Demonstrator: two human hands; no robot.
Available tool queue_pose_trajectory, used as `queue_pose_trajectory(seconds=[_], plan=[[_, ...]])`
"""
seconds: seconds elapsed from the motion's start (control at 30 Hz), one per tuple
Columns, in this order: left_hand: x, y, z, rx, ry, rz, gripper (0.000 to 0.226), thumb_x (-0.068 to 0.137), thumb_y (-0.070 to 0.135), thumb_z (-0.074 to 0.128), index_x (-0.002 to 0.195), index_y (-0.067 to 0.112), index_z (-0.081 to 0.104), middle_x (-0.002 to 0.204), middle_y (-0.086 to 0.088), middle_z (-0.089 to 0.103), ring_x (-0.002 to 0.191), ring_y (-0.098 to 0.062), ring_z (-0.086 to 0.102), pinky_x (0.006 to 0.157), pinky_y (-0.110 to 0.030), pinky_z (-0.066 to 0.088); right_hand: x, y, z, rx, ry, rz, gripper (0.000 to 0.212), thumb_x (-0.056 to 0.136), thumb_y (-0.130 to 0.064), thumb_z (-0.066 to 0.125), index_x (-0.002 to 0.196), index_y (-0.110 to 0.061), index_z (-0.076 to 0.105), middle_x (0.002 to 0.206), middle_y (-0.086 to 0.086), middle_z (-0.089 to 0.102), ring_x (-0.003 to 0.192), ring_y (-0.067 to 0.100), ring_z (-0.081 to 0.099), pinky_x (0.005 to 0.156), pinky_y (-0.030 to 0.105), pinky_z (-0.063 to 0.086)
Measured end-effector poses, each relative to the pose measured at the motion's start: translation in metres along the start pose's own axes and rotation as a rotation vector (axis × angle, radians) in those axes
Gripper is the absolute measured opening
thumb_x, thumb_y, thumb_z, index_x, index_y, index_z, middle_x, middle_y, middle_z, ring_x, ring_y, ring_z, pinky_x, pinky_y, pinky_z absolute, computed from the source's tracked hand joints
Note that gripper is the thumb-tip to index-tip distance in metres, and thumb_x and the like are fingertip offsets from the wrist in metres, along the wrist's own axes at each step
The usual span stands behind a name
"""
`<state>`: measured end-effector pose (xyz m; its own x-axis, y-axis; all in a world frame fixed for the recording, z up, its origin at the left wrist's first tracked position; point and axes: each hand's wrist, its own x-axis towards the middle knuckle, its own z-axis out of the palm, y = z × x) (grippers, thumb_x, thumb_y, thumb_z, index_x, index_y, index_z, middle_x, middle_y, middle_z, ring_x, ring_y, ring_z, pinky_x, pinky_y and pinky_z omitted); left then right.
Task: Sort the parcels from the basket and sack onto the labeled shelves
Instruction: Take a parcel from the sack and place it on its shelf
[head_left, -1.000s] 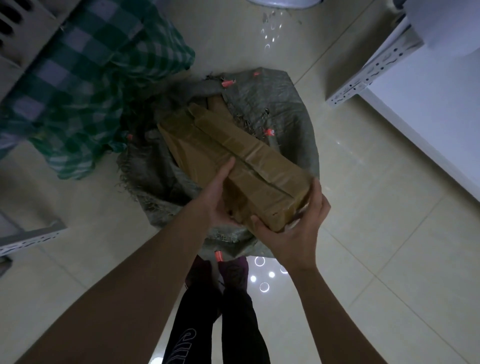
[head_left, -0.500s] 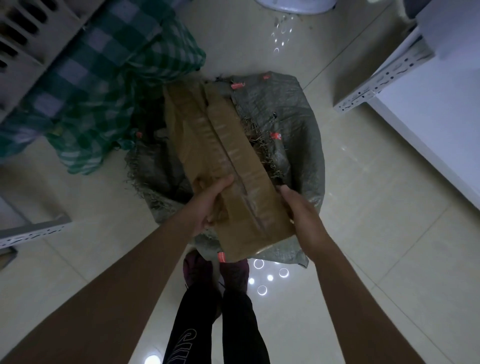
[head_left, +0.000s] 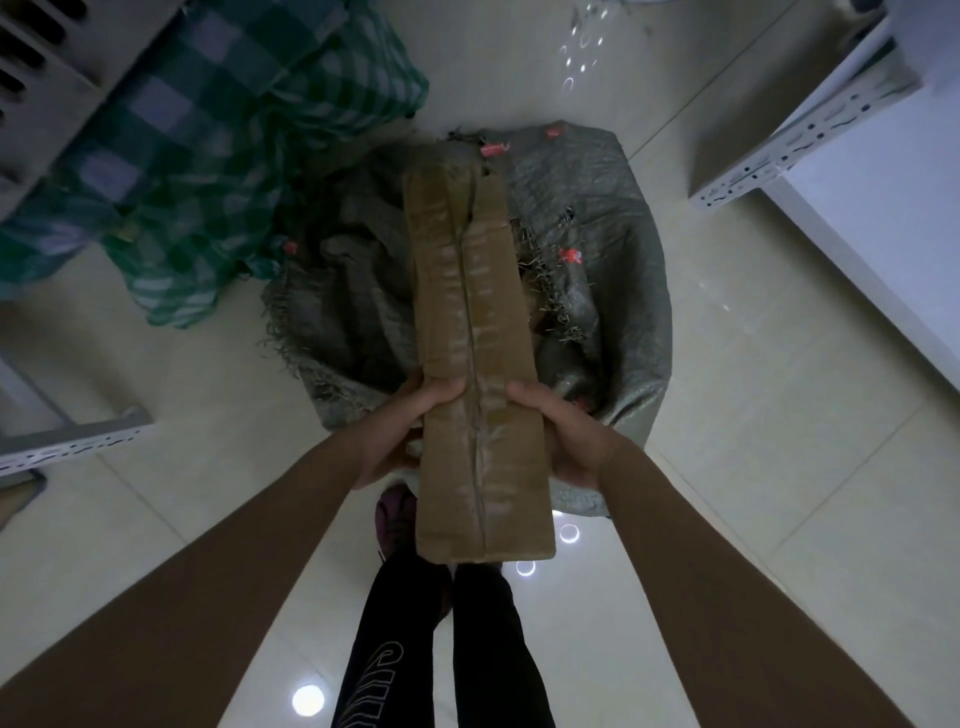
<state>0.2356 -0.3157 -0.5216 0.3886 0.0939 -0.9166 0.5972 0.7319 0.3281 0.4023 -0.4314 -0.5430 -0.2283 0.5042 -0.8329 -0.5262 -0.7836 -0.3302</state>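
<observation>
head view: i have one parcel (head_left: 480, 374) lifted clear above the sack (head_left: 597, 291), so judging by this i am partway through one sort: it is out, but not yet on any shelf. which shelf it belongs to i cannot tell, since no label shows on the face turned up to me. the sack lies slumped open on the floor under the parcel; whether more parcels remain inside is hidden by the folds and the box itself. the basket i cannot make out for certain.

my left hand (head_left: 400, 431) grips the parcel's left long edge, thumb curled over the top face. my right hand (head_left: 566, 436) grips the right long edge the same way, thumb on top, fingers hidden underneath.

the parcel is a long, narrow brown cardboard box, held roughly level and pointing away from me, with glossy tape along the middle seam, crinkled in places. at its far end a flap looks slightly lifted.

a shelf corner (head_left: 753, 171) stands at the upper right, a green checked bag (head_left: 218, 156) beside the sack at upper left.
</observation>
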Motion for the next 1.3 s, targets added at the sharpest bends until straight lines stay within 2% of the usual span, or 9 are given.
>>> queue_pose_trajectory(seconds=[0.17, 0.3, 0.47, 0.53, 0.73, 0.93, 1.1, 1.2, 1.3], plan=[[0.003, 0.009, 0.012, 0.108, 0.236, 0.152, 0.067, 0.091, 0.041, 0.061, 0.148, 0.032, 0.027, 0.131, 0.011, 0.050, 0.109, -0.013, 0.057, 0.089, -0.033, 0.049, 0.007, 0.007, 0.017, -0.113, 0.324, -0.091, 0.123, 0.048, -0.057, 0.080, 0.152, -0.036, 0.017, 0.145, 0.002, 0.046, 0.122, 0.024, 0.056, 0.098, 0.047, 0.051], [0.009, 0.018, 0.021, 0.178, 0.189, 0.120, 0.062, 0.092, 0.058, 0.045, 0.147, 0.032, 0.030, 0.141, 0.003, 0.048, 0.118, -0.019, 0.053, 0.094, -0.034, 0.044, 0.021, 0.019, 0.033, -0.478, 0.571, 0.012, 0.123, 0.053, -0.068, 0.074, 0.149, -0.048, 0.000, 0.150, 0.009, 0.026, 0.134, 0.036, 0.036, 0.104, 0.054, 0.041], [0.020, 0.008, 0.018, 0.157, 0.286, -0.002, 0.094, 0.076, 0.060, 0.067, 0.149, 0.028, 0.017, 0.142, 0.000, 0.047, 0.115, -0.026, 0.056, 0.087, -0.039, 0.051, 0.031, 0.033, 0.051, -0.619, 0.596, 0.007, 0.116, 0.069, -0.059, 0.075, 0.147, -0.047, -0.011, 0.150, 0.013, 0.012, 0.141, 0.038, 0.016, 0.110, 0.057, 0.029], [0.025, 0.000, 0.012, 0.132, 0.318, -0.001, 0.091, 0.080, 0.042, 0.074, 0.146, 0.022, 0.016, 0.138, -0.003, 0.049, 0.110, -0.026, 0.057, 0.075, -0.035, 0.052, 0.029, 0.038, 0.052, -0.630, 0.598, -0.016, 0.120, 0.067, -0.058, 0.077, 0.147, -0.048, -0.012, 0.149, 0.011, 0.013, 0.140, 0.037, 0.016, 0.111, 0.055, 0.028], [0.025, -0.011, -0.009, 0.145, 0.238, 0.002, 0.075, 0.089, 0.030, 0.064, 0.149, 0.034, 0.020, 0.132, 0.005, 0.051, 0.110, -0.020, 0.054, 0.082, -0.036, 0.049, 0.016, 0.041, 0.045, -0.589, 0.497, -0.073, 0.128, 0.053, -0.067, 0.074, 0.150, -0.048, -0.008, 0.156, -0.003, 0.009, 0.146, 0.021, 0.006, 0.115, 0.051, 0.022], [0.017, -0.014, -0.022, 0.125, 0.147, -0.029, 0.066, 0.090, 0.030, 0.062, 0.144, 0.041, 0.026, 0.113, 0.006, 0.061, 0.100, -0.020, 0.062, 0.079, -0.037, 0.053, 0.022, 0.035, 0.018, -0.291, 0.563, -0.081, 0.089, 0.085, -0.063, 0.056, 0.156, -0.027, 0.016, 0.153, 0.003, 0.038, 0.137, 0.025, 0.041, 0.107, 0.037, 0.037], [0.009, -0.014, -0.027, 0.145, 0.113, -0.009, 0.063, 0.085, 0.020, 0.066, 0.132, 0.046, 0.032, 0.115, 0.007, 0.061, 0.105, -0.021, 0.060, 0.096, -0.048, 0.048, 0.028, 0.027, 0.011, -0.185, 0.442, 0.022, 0.123, 0.050, -0.080, 0.075, 0.152, -0.031, 0.025, 0.139, 0.001, 0.056, 0.119, 0.023, 0.059, 0.102, 0.048, 0.048], [-0.001, -0.007, -0.031, 0.147, 0.078, -0.013, 0.067, 0.075, 0.023, 0.071, 0.127, 0.046, 0.035, 0.118, 0.004, 0.062, 0.107, -0.022, 0.059, 0.092, -0.044, 0.050, 0.019, 0.024, 0.009, -0.107, 0.337, 0.032, 0.093, 0.064, -0.058, 0.080, 0.143, -0.030, 0.039, 0.118, -0.003, 0.070, 0.103, 0.021, 0.069, 0.087, 0.045, 0.056], [-0.015, 0.000, -0.031, 0.152, 0.056, -0.027, 0.055, 0.088, 0.017, 0.062, 0.127, 0.044, 0.035, 0.119, 0.001, 0.062, 0.110, -0.025, 0.058, 0.095, -0.045, 0.049, 0.001, 0.019, 0.013, -0.111, 0.285, 0.048, 0.081, 0.067, -0.056, 0.079, 0.136, -0.031, 0.047, 0.112, -0.005, 0.073, 0.100, 0.019, 0.070, 0.072, 0.035, 0.055]])
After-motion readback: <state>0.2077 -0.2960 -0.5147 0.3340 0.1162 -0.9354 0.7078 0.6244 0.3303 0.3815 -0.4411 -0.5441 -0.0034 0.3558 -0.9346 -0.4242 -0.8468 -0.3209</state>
